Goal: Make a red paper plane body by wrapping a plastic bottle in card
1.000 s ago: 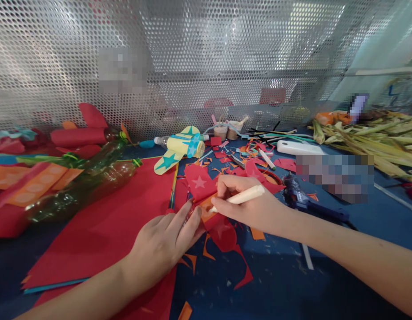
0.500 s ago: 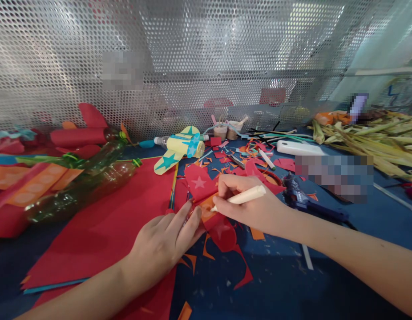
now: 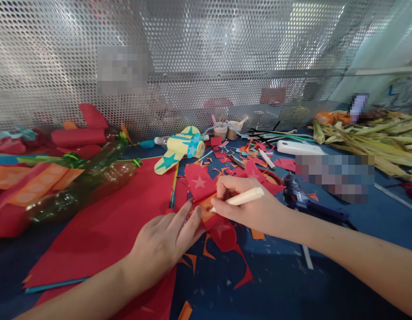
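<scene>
My right hand (image 3: 248, 204) is closed around a pale cream marker (image 3: 248, 196), its tip against the orange band of a red toy airplane (image 3: 222, 233). Faint stars mark the airplane's wings and tail. At its near left end, my left hand (image 3: 164, 238) grips it, the fingers curled around the bottle neck, which is mostly hidden. Behind lies a yellow toy airplane (image 3: 182, 149) with blue stars, built on a plastic bottle.
Red paper sheets (image 3: 109, 226) lie under my left forearm. Green-capped plastic bottles (image 3: 75, 195) are on the left. A dark glue gun (image 3: 309, 206) and a white device (image 3: 301, 147) lie right, dry husks (image 3: 382, 138) beyond. Paper scraps surround the airplane; a perforated metal panel (image 3: 206, 58) stands behind.
My right hand and the marker have shifted slightly left along the orange band. My left hand stays in place on the red airplane.
</scene>
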Demonstrator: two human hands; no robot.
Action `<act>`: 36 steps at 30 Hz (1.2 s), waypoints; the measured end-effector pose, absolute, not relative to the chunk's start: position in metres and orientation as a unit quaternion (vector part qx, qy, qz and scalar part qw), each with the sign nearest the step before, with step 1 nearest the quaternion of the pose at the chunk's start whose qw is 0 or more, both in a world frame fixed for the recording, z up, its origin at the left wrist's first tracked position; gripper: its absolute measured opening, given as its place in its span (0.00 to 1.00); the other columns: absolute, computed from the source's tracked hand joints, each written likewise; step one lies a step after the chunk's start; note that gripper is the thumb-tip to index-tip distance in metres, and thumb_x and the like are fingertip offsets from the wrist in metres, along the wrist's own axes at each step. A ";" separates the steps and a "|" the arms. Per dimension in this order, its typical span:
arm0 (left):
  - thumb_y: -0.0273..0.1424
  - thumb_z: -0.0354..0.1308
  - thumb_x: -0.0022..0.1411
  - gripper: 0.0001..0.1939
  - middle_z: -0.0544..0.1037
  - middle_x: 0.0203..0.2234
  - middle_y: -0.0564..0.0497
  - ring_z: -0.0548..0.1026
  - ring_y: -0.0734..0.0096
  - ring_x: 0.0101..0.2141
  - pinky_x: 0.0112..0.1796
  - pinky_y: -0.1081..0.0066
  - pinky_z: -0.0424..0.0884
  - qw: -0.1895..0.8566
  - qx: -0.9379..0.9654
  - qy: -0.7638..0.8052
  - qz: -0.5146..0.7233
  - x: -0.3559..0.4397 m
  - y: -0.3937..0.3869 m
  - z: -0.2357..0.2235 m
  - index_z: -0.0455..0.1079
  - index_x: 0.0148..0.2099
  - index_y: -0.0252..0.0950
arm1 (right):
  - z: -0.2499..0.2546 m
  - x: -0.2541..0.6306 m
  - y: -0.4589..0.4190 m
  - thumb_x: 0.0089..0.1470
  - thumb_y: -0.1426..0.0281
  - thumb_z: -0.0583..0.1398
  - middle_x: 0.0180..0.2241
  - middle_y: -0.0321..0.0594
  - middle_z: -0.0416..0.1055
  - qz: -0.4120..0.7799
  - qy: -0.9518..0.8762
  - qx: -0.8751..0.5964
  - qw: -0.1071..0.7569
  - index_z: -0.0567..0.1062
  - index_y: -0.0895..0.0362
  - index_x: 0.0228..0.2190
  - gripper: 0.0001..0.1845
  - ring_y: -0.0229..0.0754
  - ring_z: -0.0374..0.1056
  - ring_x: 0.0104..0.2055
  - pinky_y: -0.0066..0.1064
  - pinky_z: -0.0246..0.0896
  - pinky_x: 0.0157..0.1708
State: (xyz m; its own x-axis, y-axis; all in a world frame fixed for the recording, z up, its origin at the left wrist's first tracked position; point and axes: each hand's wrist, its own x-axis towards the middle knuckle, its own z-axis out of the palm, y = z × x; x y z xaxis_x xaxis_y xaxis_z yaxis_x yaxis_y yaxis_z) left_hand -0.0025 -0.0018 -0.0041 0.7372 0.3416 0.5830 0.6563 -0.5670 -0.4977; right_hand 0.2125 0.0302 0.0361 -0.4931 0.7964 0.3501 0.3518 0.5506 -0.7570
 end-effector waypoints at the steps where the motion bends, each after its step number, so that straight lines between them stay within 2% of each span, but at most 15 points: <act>1: 0.33 0.54 0.66 0.12 0.82 0.35 0.42 0.79 0.66 0.23 0.23 0.69 0.72 0.363 -0.859 -0.291 -0.216 -0.002 -0.002 -0.004 0.65 0.48 0.30 | 0.036 0.213 0.030 0.52 0.73 0.59 0.18 0.26 0.59 0.315 -0.805 -0.355 0.357 0.62 0.56 0.22 0.11 0.28 0.52 0.19 0.22 0.48 0.20; 31: 0.33 0.54 0.66 0.11 0.82 0.37 0.42 0.80 0.66 0.26 0.25 0.69 0.73 0.356 -0.859 -0.297 -0.215 -0.003 -0.002 -0.005 0.66 0.47 0.33 | 0.037 0.214 0.031 0.50 0.73 0.57 0.17 0.25 0.57 0.287 -0.809 -0.368 0.357 0.59 0.55 0.22 0.12 0.29 0.50 0.18 0.23 0.46 0.20; 36: 0.33 0.53 0.66 0.11 0.82 0.36 0.41 0.79 0.66 0.24 0.23 0.69 0.73 0.358 -0.860 -0.290 -0.219 -0.002 -0.002 -0.004 0.66 0.47 0.30 | 0.036 0.215 0.031 0.51 0.73 0.58 0.17 0.26 0.58 0.284 -0.810 -0.363 0.364 0.59 0.55 0.22 0.12 0.29 0.51 0.19 0.22 0.47 0.20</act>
